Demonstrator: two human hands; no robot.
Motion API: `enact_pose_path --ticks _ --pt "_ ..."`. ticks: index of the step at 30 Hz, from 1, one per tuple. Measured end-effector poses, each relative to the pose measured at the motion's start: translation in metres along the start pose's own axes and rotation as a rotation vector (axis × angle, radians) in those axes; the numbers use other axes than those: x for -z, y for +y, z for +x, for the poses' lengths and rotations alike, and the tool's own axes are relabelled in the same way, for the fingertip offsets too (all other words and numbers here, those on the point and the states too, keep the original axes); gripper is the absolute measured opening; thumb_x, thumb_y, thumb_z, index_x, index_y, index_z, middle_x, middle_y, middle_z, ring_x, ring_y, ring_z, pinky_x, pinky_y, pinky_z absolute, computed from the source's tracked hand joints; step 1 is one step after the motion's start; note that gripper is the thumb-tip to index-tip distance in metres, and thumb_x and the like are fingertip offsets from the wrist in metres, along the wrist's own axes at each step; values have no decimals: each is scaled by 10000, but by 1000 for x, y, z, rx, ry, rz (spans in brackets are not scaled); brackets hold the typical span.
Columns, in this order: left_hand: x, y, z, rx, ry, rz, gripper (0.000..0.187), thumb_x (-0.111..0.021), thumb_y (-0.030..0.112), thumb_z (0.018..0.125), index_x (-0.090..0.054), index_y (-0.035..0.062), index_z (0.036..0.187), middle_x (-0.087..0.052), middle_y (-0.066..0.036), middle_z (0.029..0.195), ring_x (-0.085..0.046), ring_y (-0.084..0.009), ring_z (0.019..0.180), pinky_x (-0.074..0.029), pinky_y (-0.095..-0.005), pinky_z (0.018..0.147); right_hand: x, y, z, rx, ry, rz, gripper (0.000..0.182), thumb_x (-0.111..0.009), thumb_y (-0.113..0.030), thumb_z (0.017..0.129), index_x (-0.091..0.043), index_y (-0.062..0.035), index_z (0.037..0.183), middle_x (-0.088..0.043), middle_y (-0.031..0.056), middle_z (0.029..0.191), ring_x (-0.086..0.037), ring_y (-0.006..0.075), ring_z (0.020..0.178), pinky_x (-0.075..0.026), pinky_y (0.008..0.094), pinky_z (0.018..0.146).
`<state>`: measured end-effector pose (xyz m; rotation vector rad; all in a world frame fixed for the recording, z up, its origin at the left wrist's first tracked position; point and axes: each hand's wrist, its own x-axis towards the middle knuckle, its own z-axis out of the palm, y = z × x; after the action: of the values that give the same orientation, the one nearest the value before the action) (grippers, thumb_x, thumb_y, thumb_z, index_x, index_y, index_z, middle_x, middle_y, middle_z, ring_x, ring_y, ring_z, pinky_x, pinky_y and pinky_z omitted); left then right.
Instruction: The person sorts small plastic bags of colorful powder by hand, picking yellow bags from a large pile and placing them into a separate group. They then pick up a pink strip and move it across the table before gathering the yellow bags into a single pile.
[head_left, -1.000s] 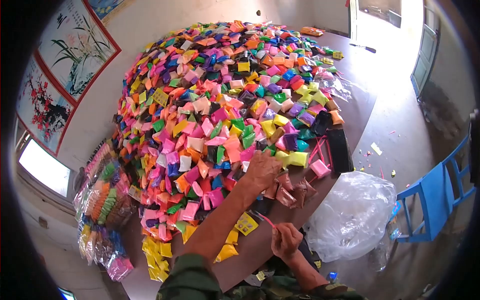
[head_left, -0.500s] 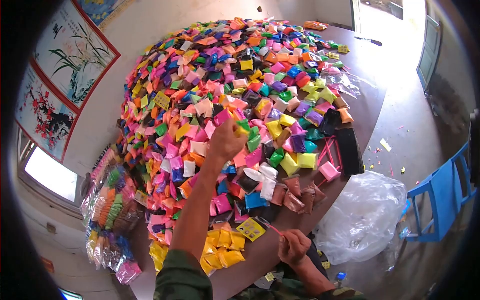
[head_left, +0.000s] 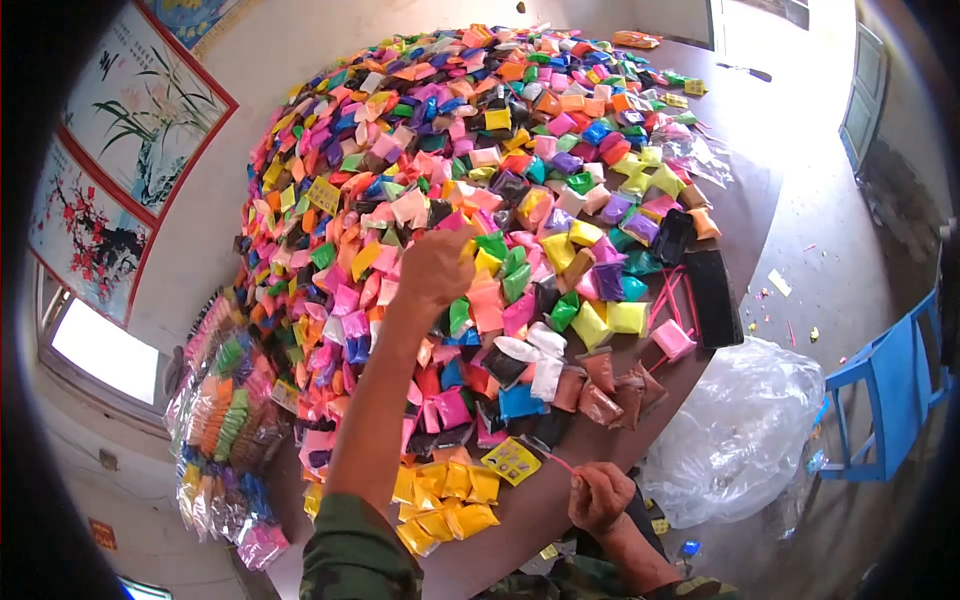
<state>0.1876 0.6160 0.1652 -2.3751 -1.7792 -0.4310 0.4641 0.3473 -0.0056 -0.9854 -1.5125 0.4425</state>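
My left hand [head_left: 437, 266] reaches over a large heap of small coloured packets [head_left: 480, 200]. Its fingers are curled down among them, and what they hold, if anything, is hidden. A pink packet [head_left: 457, 222] and a yellow packet [head_left: 487, 262] lie right by its fingertips. Low on the right, my right hand [head_left: 602, 497] is closed on a thin pink strip [head_left: 560, 462], which points up and left. Beside the strip lies a yellow printed card [head_left: 512, 460]. Several yellow-orange packets [head_left: 450, 500] are grouped near the table's front edge, below my left forearm.
A black phone [head_left: 714, 298] and pink strips [head_left: 672, 295] lie at the table's right edge. A large clear plastic bag [head_left: 730, 440] stands beyond it, near a blue chair [head_left: 885, 390]. Bagged packets [head_left: 225, 430] hang at the left.
My left hand has shifted left, and the yellow packet formerly by its fingers now shows more fully. My right hand still grips the pink strip. The view has moved slightly.
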Motion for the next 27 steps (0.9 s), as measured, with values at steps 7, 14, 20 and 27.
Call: enact_pose_path --ticks 7,14,20,27 --pt "-16 5 10 25 -195 168 294 -711 211 818 -748 124 1096 -719 -160 993 -706 -374 981 -570 -478 831 1 -1 2 -1 8 -11 79 -742 -62 892 -675 -45 930 -693 118 798 -681 291 643 -541 368 559" --pt "44 -29 -47 347 65 -389 351 -824 311 856 -721 19 1022 -742 -100 927 -700 -187 814 -546 -335 754 1 2 -1 33 5 -7 59 -707 -51 916 -658 -28 938 -675 130 802 -672 316 659 -547 393 575" --pt "88 -37 -170 727 206 -1004 314 -812 220 911 -708 -13 1093 -726 -54 961 -693 -119 862 -556 -255 764 -4 2 0 77 34 -38 31 -650 -25 940 -641 5 939 -653 173 818 -642 373 683 -525 432 593" --pt "142 -63 -401 997 294 -892 382 -777 157 910 -671 3 1243 -736 -72 1069 -711 -156 911 -557 -289 890 -6 1 -7 65 -21 -63 93 -573 -53 1048 -629 21 1042 -653 182 911 -635 364 793 -516 443 699"
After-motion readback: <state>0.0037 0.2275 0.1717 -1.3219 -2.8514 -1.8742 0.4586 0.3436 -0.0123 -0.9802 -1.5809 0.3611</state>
